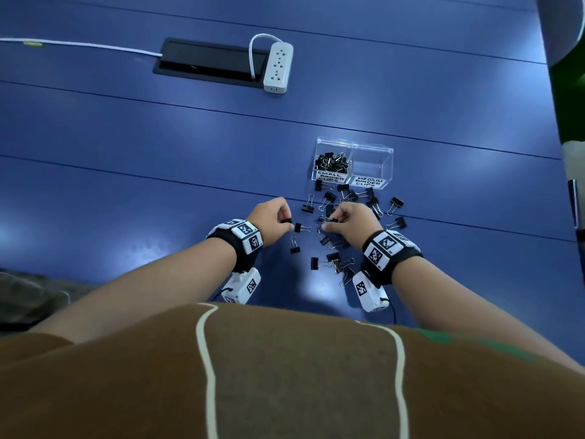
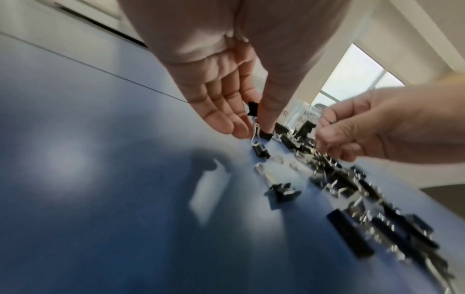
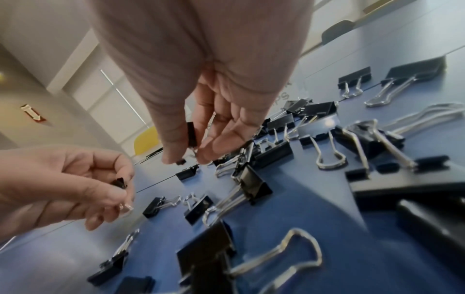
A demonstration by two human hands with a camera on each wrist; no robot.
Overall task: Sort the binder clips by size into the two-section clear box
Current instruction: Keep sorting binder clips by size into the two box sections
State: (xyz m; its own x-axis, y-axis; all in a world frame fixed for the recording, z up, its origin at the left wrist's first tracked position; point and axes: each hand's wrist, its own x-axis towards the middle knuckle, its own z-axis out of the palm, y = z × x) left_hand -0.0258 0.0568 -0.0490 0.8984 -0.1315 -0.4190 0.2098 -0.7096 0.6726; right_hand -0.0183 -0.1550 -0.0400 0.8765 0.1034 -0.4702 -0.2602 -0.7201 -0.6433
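Left hand [image 1: 273, 213] hovered low over the blue laminate counter [image 1: 158, 147], its grip pinched on a small black metal binder clip [image 2: 253, 108] between thumb and fingers; the clip's silver wire handles hung toward the counter. Right hand [image 1: 348, 221] sat just beside it, grip also clamped on another small black binder clip [image 3: 191, 133], thumb against curled fingers. Hands near each other, not touching.

Loose pile of black binder clips with silver wire handles [image 1: 345, 204] was scattered on the counter between the hands and the box, some more near the wrists; mixed sizes, lying flat or tipped.

Two-section clear plastic box [image 1: 353, 163] stood just beyond the pile. Its left section, labelled SMALL BINDER CLIPS [image 1: 330, 177], held a heap of small black clips [image 1: 332, 161]. Right section, labelled MEDIUM BINDER CLIPS [image 1: 367, 182], showed no clips inside.

Farther back, a white power strip [image 1: 278, 67] lay at the edge of a black recessed cable tray [image 1: 209, 60], white cord [image 1: 79, 44] running left. Both wrists wore black bands with square marker tags [image 1: 247, 231].
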